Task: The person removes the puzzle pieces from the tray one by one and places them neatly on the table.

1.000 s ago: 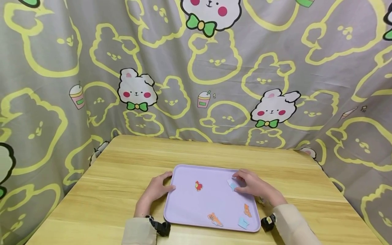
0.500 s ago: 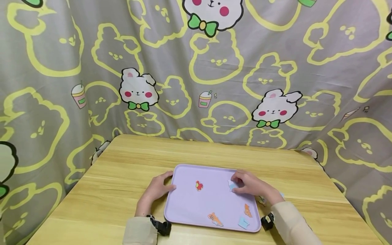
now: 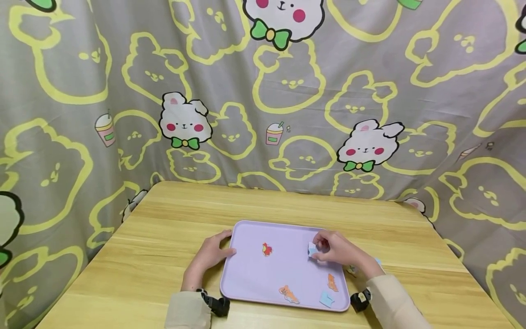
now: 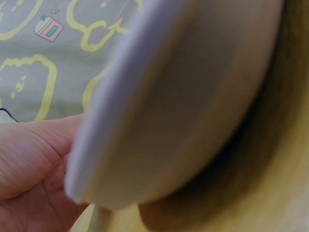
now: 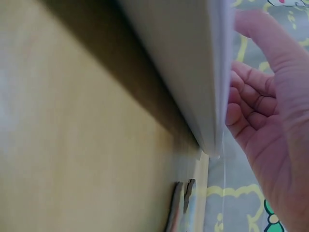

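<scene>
A lilac tray [image 3: 263,274] lies on the wooden table. My left hand [image 3: 210,252] holds its left rim, the thumb over the edge; in the left wrist view the same hand [image 4: 34,164] is partly hidden behind the tray wall. My right hand [image 3: 338,249] pinches a light blue and white puzzle piece [image 3: 311,250] between thumb and fingers, over the right part of the tray. In the right wrist view the tray wall hides that piece. On the tray lie a red piece [image 3: 267,249], two orange pieces, one long [image 3: 288,294], and another light blue piece [image 3: 327,299].
More flat pieces lie on the table [image 3: 185,214] right of the tray, partly hidden by my right forearm; some pieces [image 5: 176,208] show in the right wrist view. A patterned curtain [image 3: 246,91] hangs behind the table and at both sides.
My right hand has drawn its fingers together on the light blue piece and tilted it up from the tray. My left hand stays at the left rim.
</scene>
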A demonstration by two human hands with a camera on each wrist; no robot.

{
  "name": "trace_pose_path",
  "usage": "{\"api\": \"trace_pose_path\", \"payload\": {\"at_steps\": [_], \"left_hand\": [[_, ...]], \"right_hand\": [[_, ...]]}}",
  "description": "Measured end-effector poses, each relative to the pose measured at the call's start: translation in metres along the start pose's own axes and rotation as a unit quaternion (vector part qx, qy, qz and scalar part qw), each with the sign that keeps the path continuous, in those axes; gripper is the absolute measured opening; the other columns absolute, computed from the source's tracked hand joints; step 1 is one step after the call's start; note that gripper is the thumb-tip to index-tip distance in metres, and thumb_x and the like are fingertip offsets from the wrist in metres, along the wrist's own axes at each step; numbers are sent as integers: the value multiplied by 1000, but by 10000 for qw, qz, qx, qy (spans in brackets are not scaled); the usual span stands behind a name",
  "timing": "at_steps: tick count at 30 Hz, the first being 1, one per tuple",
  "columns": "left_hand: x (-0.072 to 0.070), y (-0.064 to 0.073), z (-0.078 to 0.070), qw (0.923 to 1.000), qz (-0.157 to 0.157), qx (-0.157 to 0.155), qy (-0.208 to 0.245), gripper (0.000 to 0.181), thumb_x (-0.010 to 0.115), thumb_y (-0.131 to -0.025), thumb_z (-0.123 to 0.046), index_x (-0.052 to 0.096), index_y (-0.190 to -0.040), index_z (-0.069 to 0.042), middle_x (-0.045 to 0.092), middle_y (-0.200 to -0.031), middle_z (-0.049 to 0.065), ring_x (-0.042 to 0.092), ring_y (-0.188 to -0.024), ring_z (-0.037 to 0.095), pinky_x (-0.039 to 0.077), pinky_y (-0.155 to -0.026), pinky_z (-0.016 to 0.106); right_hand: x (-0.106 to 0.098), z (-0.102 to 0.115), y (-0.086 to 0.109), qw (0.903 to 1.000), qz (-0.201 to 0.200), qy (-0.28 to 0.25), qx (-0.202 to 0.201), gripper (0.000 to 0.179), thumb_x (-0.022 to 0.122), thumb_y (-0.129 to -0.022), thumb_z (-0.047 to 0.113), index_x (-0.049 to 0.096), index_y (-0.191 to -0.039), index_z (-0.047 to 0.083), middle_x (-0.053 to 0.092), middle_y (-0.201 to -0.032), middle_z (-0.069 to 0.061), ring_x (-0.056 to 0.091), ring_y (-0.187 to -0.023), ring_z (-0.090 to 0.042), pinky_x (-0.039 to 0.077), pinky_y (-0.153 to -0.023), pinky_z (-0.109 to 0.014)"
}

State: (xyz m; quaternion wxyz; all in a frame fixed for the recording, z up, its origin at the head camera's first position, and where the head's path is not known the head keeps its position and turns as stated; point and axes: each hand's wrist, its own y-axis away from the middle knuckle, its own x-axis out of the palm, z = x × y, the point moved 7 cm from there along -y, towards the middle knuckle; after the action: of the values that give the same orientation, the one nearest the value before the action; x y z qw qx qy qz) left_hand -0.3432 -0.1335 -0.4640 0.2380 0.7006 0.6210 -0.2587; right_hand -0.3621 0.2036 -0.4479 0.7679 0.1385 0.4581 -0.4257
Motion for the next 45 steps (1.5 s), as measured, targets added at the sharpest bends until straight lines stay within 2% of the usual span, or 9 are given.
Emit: {"api": "trace_pose_path", "payload": {"at_steps": [8, 17, 23, 36, 45], "left_hand": [[-1, 1, -1, 10000, -2, 9, 39, 55, 70, -89, -12, 53, -139, -1, 49, -146, 22, 41, -139, 44, 35, -116, 57], [0, 2, -2, 10000, -12, 63, -18, 54, 70, -89, -13, 53, -139, -1, 50, -145, 23, 42, -138, 44, 36, -114, 58], [0, 2, -1, 10000, -25, 69, -29, 54, 71, -88, -12, 53, -138, -1, 50, -145, 23, 41, -138, 45, 36, -115, 58], [-4, 2, -1, 10000, 9, 54, -15, 55, 71, -89, -13, 52, -139, -1, 46, -148, 25, 38, -141, 44, 33, -116, 58], [-3, 0, -1, 9999, 40, 88, -65, 56, 71, -89, -13, 52, -139, 0, 47, -147, 24, 38, -140, 44, 34, -116, 58]], "right_hand": [[-5, -2, 9, 9988, -418, -253, 43, 25, 80, -81, 28, 64, -94, 15, 59, -78, 6, 48, -68, 2, 47, -59, -17], [-7, -6, 20, 9976, -491, -461, 133, 25, 79, -82, 26, 64, -95, 12, 61, -80, 3, 51, -69, -1, 48, -59, -17], [-11, -13, 31, 9969, -531, -413, 420, 26, 80, -81, 26, 65, -96, 10, 60, -81, 4, 51, -71, 0, 49, -61, -18], [-33, -28, 63, 9955, -679, -173, 639, 26, 79, -82, 24, 65, -97, 9, 61, -81, 4, 52, -73, 2, 50, -62, -18], [-45, -30, 84, 9961, -747, -66, 470, 27, 79, -81, 17, 66, -101, 6, 61, -80, 4, 54, -70, -3, 50, -58, -18]]}}
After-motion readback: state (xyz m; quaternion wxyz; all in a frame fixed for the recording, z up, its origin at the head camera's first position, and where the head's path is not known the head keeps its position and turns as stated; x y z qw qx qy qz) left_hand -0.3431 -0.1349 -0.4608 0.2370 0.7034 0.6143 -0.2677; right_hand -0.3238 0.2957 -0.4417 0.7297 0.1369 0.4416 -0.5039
